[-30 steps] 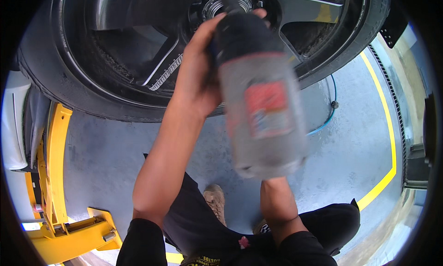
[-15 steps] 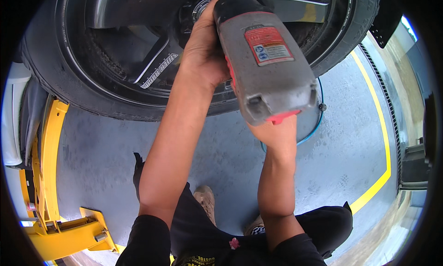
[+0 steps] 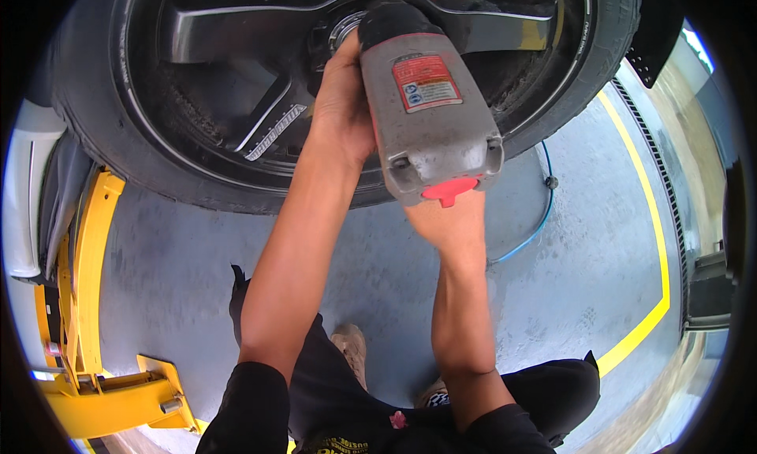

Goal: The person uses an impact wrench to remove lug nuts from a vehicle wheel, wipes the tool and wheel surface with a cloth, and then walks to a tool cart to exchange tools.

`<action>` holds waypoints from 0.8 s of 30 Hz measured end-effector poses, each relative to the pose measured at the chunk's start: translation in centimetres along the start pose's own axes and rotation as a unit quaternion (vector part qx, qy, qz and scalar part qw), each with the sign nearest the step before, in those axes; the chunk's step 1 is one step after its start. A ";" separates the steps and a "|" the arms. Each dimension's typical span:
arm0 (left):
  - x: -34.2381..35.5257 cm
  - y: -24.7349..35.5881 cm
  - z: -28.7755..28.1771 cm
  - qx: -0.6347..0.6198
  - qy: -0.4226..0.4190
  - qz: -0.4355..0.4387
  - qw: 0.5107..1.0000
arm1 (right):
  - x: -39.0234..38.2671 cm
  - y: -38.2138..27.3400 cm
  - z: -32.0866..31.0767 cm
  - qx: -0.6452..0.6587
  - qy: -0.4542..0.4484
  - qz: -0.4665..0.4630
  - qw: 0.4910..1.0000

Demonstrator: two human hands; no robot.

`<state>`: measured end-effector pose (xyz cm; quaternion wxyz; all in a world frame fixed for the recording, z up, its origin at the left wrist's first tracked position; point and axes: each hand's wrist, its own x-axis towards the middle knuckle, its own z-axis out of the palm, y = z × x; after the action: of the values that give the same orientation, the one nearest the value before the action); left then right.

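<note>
A grey impact wrench (image 3: 426, 143) with a black nose and red trim is held in front of a car wheel. Its nose reaches the hub area of the black spoked rim (image 3: 229, 36); whether it touches a nut there is hidden behind the tool. My left hand (image 3: 344, 111) cups the wrench's left side near the front, thumb along the nose, its other fingers mostly out of sight. Under the back end, my right hand (image 3: 448, 217) holds the tool from below, its fingers and the handle covered by the body. A black tyre (image 3: 181, 182) surrounds the rim.
Yellow steel lift parts (image 3: 93, 257) stand at the left, with a foot (image 3: 126, 399) near my knee. A blue hose (image 3: 536, 232) lies on the grey floor (image 3: 576, 273) to the right. Beyond it run a yellow line (image 3: 646, 194) and a drain grate (image 3: 658, 150).
The wrench and my right hand have shifted left, and the tool's back end has swung left into a straighter line with the hub. My left hand stays on its side. More of the hose shows.
</note>
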<state>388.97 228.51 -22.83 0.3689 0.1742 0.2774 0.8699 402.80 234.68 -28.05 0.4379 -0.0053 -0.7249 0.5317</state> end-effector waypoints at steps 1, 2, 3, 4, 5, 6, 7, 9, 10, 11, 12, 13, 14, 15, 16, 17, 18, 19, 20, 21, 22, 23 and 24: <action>0.0 0.0 -0.7 -0.002 -0.002 -0.005 1.000 | -0.3 0.4 0.0 -0.054 -0.009 -0.033 0.998; -0.5 0.2 -0.6 -0.031 -0.071 -0.047 0.996 | -0.5 0.7 -0.3 -0.085 -0.010 -0.051 0.995; -1.2 -0.3 -0.3 -0.029 -0.063 -0.054 0.996 | -0.7 0.9 -0.6 -0.117 -0.012 -0.068 0.991; -2.6 -0.5 0.4 -0.022 -0.046 -0.058 0.997 | -1.3 1.0 -0.5 -0.137 -0.012 -0.079 0.987; -2.4 -0.4 0.0 -0.017 -0.045 -0.061 0.997 | -1.9 1.0 -0.4 -0.157 -0.012 -0.090 0.983; -2.3 -0.2 -0.7 -0.050 -0.077 -0.105 0.990 | -2.6 1.0 -0.4 -0.177 -0.012 -0.100 0.979; -2.2 -0.4 -1.0 -0.089 -0.111 -0.148 0.979 | -3.4 0.9 -0.6 -0.204 -0.016 -0.111 0.973; -3.4 -2.4 -1.1 -0.063 -0.025 -0.154 0.986 | -4.9 0.7 -0.6 -0.245 -0.020 -0.125 0.961; -3.7 -3.2 -1.0 -0.034 0.061 -0.156 0.985 | -5.6 0.5 -0.6 -0.264 -0.020 -0.131 0.956; -3.4 -3.6 -1.4 -0.037 0.056 -0.160 0.985 | -6.3 0.2 0.1 -0.164 0.023 0.003 0.986; -2.9 -4.0 -2.1 -0.030 0.054 -0.189 0.980 | -6.6 0.5 0.1 -0.115 0.041 0.070 0.990; -2.8 -4.3 -2.3 -0.026 0.056 -0.215 0.975 | -7.2 0.7 0.0 -0.063 0.064 0.139 0.986; -2.6 -4.4 -2.5 0.010 0.077 -0.208 0.975 | -7.3 1.2 -0.7 -0.065 0.042 0.094 0.993; -2.5 -4.5 -2.7 0.004 0.079 -0.208 0.975 | -7.5 1.4 -1.0 -0.066 0.029 0.073 0.995; -2.3 -4.6 -2.6 0.011 0.081 -0.216 0.973 | -7.1 1.4 -1.2 -0.069 0.018 0.050 0.996; -2.2 -4.6 -2.6 0.018 0.083 -0.223 0.971 | -6.8 1.0 -1.1 -0.106 0.027 0.063 0.992; -2.3 -4.7 -2.6 0.014 0.082 -0.223 0.971 | -6.5 0.7 -1.0 -0.143 0.034 0.074 0.986; -2.4 -4.9 -2.4 0.013 0.095 -0.218 0.971 | -6.5 1.4 -1.4 -0.149 0.033 0.073 0.986; -2.3 -5.2 -2.0 0.022 0.116 -0.215 0.970 | -6.7 2.6 -2.2 -0.157 0.008 0.085 0.984; -2.0 -5.4 -1.6 0.027 0.120 -0.217 0.968 | -7.0 3.5 -2.6 -0.158 -0.004 0.094 0.983; -2.1 -5.3 -2.0 0.031 0.129 -0.213 0.968 | -7.1 4.0 -2.4 -0.164 -0.020 0.100 0.981; -2.1 -5.1 -2.2 0.035 0.138 -0.210 0.967 | -7.4 4.4 -1.9 -0.136 -0.008 0.107 0.985; -2.0 -4.9 -2.3 0.034 0.141 -0.211 0.967 | -7.6 4.8 -1.5 -0.122 -0.003 0.112 0.986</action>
<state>391.85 229.07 -27.81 0.4952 -0.0001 0.3863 0.7782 406.27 234.34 -36.50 0.3694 -0.1385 -0.7802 0.4854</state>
